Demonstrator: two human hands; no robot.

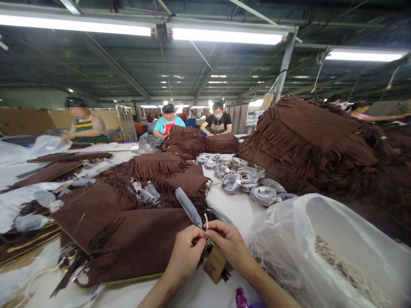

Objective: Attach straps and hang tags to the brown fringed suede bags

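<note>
My left hand and my right hand meet at the near edge of the white table, fingers pinched together on a thin pale string. A brown cardboard hang tag dangles just below them. A plastic-wrapped strap rises from the pinch toward the back left. Under my left hand lies a brown suede fringed bag, flat on the table.
More fringed bags cover the table's left and middle, and a tall heap of them fills the right. Several wrapped coiled straps lie mid-table. A clear plastic bag of strings sits near right. Three people work at the far side.
</note>
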